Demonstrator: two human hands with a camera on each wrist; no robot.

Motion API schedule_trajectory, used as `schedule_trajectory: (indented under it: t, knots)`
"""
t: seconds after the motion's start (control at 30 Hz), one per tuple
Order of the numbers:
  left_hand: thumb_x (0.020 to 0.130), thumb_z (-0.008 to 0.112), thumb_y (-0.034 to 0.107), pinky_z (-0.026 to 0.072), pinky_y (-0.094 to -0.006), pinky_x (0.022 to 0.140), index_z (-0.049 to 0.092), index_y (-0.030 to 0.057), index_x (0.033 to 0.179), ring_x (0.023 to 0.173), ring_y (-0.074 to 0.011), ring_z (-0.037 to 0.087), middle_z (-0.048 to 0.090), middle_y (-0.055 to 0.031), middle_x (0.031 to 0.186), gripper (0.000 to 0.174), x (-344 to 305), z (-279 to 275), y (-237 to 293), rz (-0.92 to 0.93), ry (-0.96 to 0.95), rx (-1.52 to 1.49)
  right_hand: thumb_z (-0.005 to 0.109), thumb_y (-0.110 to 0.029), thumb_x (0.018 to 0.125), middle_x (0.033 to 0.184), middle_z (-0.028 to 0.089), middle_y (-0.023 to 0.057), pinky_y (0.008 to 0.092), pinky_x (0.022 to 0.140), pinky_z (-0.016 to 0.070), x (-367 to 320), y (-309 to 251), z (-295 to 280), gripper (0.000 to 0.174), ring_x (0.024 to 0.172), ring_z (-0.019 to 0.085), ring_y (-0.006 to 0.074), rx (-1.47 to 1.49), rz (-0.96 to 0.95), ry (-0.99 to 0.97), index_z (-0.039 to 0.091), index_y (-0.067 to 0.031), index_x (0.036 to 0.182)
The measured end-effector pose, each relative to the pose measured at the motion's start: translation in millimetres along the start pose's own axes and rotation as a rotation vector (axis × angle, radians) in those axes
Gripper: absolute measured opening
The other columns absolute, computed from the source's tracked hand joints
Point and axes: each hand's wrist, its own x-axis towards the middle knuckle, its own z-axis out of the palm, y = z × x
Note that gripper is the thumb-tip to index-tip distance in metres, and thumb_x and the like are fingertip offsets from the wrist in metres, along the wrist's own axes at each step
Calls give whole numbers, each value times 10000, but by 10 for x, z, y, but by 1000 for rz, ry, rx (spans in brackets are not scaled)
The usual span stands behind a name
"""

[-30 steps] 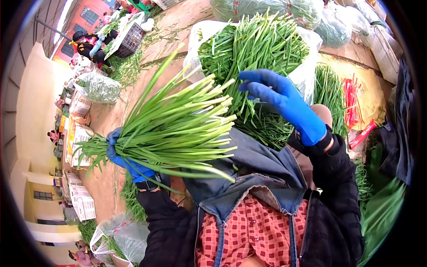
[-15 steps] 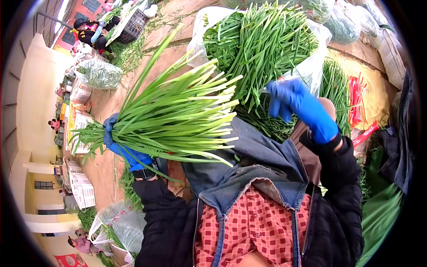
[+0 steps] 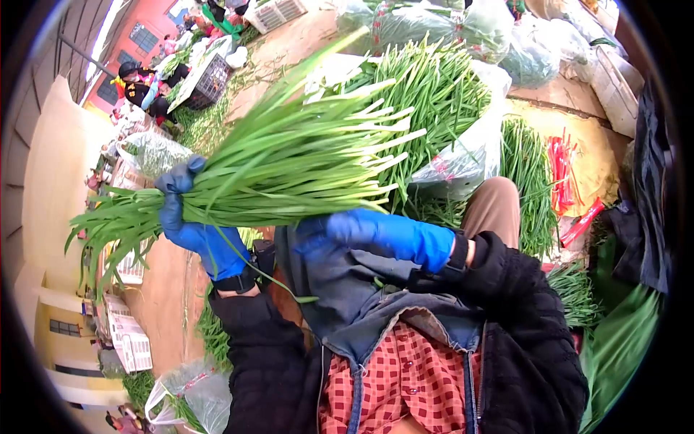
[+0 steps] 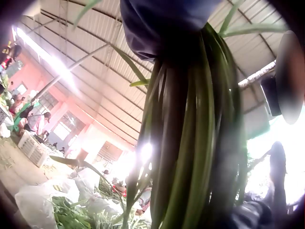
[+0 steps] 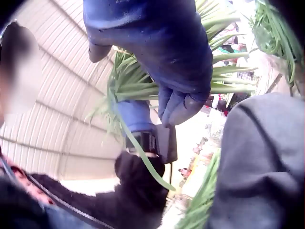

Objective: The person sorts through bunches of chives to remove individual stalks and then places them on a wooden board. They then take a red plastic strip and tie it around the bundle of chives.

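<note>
My left hand (image 3: 194, 230), in a blue glove, grips a thick bunch of garlic chives (image 3: 296, 163) near its leafy end. The pale cut stems fan out to the right. In the left wrist view, long green leaves hang from the gloved fist. Just below the stems is my right hand (image 3: 390, 235), also gloved in blue and blurred in the head view. The right wrist view shows its fingers (image 5: 183, 107) loosely bent and its thumb apart, with nothing held between them. Some stems pass behind that hand there.
A white plastic bag (image 3: 466, 163) heaped with chives stands ahead. More chives (image 3: 526, 192), a bundle of red ties (image 3: 560, 170) and a red strip (image 3: 582, 223) lie to the right. Filled clear bags (image 3: 484, 32) stand behind. A person (image 3: 141, 90) sits by a dark crate at far left.
The right hand has come down and left from near the white bag to beneath the stems. The bunch has tilted and shifted, its stem ends now farther right, over the bag's edge.
</note>
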Motion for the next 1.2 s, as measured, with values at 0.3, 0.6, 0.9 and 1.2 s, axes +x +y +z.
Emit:
schedule_trajectory:
  t: [0.3,0.6,0.9,1.2]
  knots:
    - [803,606,209,385,-416,958,578,114,869,1101,-216,555,635,-50,1019,119,4,587,-618,57,-985,855,491,-602,841,946,644,157,368,788,484,389,-451,-217,712,859,613,232,751,93,243,462,8,1207]
    - [695,551,156,368,-339,931,581,187,998,1098,-182,491,583,4,1079,306,-603,932,-1186,408,-1375,1498,373,-237,976,1028,597,169,300,739,529,-143,-521,-489,373,865,609,166,-237,30,517,463,58,1186]
    - [812,591,283,279,-428,1057,459,67,1259,1275,-266,355,449,-92,1296,513,-926,670,-590,-434,-379,751,547,-191,843,1131,596,197,330,834,497,-264,-1265,-687,481,910,619,218,-207,449,270,459,66,1240]
    - [825,614,487,386,-348,999,298,13,1367,1192,-201,447,456,-104,1296,787,-1310,121,-752,-343,220,-23,701,-99,745,1204,566,113,321,892,447,-437,-215,-181,809,1030,567,196,-1032,244,136,245,-57,1413]
